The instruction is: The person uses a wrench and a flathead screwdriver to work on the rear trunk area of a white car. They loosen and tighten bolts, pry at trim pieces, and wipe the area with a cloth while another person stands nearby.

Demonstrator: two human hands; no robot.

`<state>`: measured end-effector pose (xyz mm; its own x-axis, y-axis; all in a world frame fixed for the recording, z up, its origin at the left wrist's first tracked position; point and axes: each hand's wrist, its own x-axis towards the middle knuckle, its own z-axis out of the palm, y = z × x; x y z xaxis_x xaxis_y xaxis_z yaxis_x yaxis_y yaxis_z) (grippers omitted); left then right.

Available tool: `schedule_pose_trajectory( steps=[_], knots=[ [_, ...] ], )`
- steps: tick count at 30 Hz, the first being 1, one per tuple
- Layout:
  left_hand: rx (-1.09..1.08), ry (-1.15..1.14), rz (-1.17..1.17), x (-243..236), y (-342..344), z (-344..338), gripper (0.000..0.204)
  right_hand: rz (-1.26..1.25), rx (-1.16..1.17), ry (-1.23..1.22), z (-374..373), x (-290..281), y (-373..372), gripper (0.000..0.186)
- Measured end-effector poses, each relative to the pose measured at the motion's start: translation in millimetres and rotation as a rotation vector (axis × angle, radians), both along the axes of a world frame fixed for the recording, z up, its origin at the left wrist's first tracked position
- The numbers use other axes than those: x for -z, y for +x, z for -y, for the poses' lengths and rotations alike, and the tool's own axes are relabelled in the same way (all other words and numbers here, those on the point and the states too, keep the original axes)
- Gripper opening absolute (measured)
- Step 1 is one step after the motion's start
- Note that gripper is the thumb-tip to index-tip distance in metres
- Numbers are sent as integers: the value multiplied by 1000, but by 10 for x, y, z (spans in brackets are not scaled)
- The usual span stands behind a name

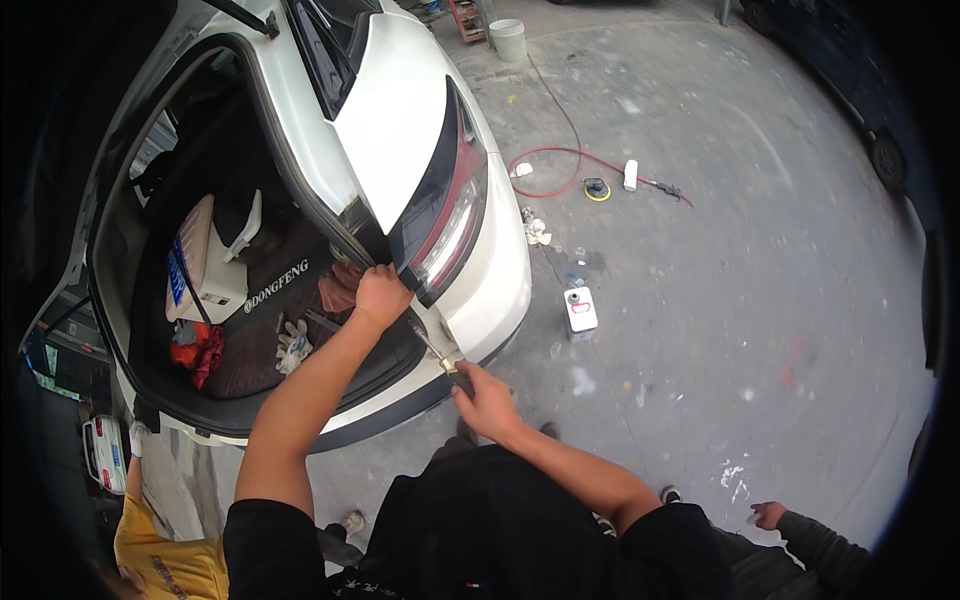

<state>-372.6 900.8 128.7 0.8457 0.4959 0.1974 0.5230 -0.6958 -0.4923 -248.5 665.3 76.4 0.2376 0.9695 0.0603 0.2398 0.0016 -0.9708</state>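
The rear corner of a white car [400,120] stands before me with its tailgate raised. My left hand [383,293] is closed at the inner edge of the tail light [445,225]; whatever its fingers grip is hidden. Lower down, my right hand [487,400] holds a screwdriver-like tool [433,346] by its dark handle. Its metal shaft points up and left to the body below the lamp, near the bumper corner [505,300]. A brown cloth [340,287] lies in the boot just left of my left hand.
In the boot are a white box [215,275], a red bag [198,350] and gloves [293,347]. A white can [580,312], a red hose [550,150], a sander [597,190] and a bucket [508,40] are on the floor. People stand both sides: yellow shirt [165,550], dark sleeve [825,545].
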Motion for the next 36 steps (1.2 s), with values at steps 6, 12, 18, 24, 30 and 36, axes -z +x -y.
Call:
schedule_pose_trajectory(
  steps=[6,12,18,24,30,36],
  knots=[
    [41,38,-101,-55,-42,46,15,12,-6,-1,10,50,-38,37],
    [78,40,-151,-91,-27,73,13,6,-26,1,-14,95,-92,37],
    [30,74,-136,-111,-14,49,11,27,-5,28,-6,142,-119,39],
    [157,23,-167,-167,4,23,10,10,6,-4,18,182,-126,39],
    [263,2,-16,353,-209,-399,11,14,10,26,28,196,-193,38],
    [281,88,-91,280,-230,-380,14,-29,7,-3,69,217,-195,37]
  ],
)
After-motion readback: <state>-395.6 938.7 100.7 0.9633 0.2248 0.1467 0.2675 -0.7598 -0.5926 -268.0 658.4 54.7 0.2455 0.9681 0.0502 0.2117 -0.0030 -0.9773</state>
